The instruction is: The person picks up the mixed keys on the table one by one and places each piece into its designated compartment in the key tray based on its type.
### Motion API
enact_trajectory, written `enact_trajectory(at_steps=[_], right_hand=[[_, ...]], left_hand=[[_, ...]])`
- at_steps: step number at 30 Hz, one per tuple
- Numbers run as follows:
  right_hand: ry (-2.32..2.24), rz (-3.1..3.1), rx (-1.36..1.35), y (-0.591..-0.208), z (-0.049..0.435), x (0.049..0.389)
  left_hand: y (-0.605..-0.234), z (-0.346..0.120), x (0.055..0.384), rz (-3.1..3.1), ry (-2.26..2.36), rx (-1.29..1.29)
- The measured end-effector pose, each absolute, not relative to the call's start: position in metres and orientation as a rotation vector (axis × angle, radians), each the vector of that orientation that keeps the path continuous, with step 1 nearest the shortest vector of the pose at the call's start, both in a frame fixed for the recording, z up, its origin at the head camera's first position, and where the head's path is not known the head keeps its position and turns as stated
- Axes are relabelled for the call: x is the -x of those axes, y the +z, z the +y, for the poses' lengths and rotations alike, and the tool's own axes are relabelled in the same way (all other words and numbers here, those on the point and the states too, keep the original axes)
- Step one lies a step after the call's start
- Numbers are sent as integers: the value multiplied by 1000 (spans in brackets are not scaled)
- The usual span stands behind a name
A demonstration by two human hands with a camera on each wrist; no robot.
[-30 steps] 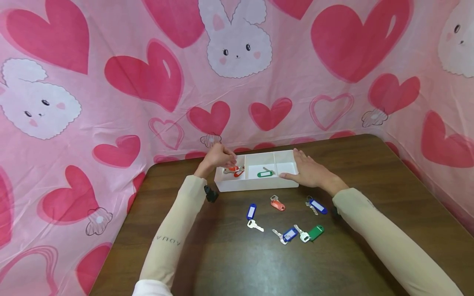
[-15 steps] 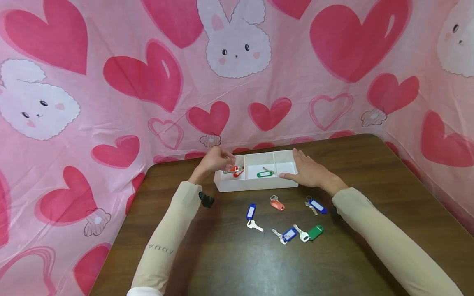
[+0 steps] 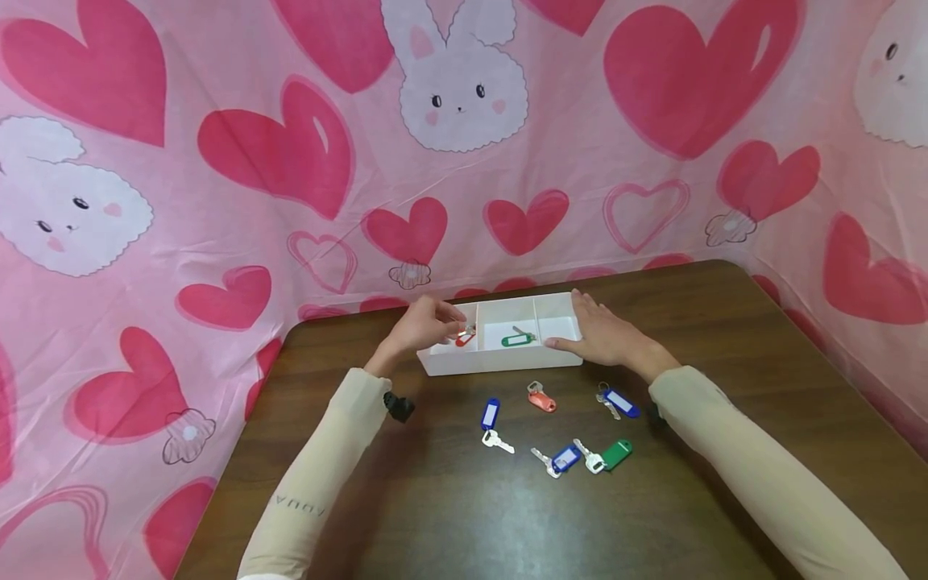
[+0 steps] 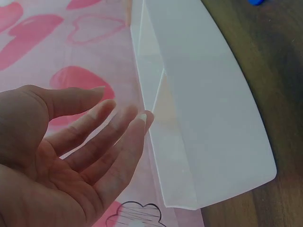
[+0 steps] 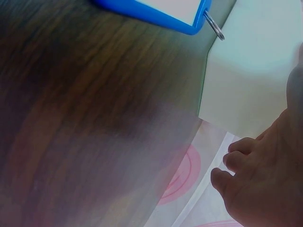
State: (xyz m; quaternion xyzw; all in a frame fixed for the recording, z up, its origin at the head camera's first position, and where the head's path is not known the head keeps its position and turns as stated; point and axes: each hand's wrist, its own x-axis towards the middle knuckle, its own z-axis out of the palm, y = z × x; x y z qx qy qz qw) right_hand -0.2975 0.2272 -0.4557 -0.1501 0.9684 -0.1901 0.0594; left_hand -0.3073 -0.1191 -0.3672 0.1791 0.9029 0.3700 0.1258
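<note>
A white box (image 3: 507, 362) with three compartments stands at the back of the table. Over its left compartment is my left hand (image 3: 426, 324), fingers loosely bent; the left wrist view shows nothing between fingers and thumb. Beneath the fingertips lies a red-tagged key (image 3: 465, 339), partly hidden by the hand. A green-tagged key (image 3: 517, 340) lies in the middle compartment. My right hand (image 3: 607, 332) rests against the box's right end, fingers extended along it and thumb at the front rim. In the right wrist view a blue key tag (image 5: 161, 16) with a metal ring shows near this hand.
In front of the box on the brown table (image 3: 449, 507) lie an orange-tagged key (image 3: 540, 399), a green-tagged key (image 3: 616, 456) and blue-tagged keys (image 3: 490, 414), spread apart. A pink curtain (image 3: 275, 242) with hearts and rabbits hangs behind the table.
My left hand has come lower over the left compartment, its forearm shifting left, and now covers more of the red-tagged keys. The right hand stays on the box.
</note>
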Motion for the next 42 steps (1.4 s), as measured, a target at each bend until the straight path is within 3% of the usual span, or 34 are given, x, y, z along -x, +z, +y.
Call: enact_trajectory(at_steps=[42], right_hand=[[-617, 2927, 456, -456, 228, 298]], left_hand=[[-401, -120, 241, 2603, 944, -857]])
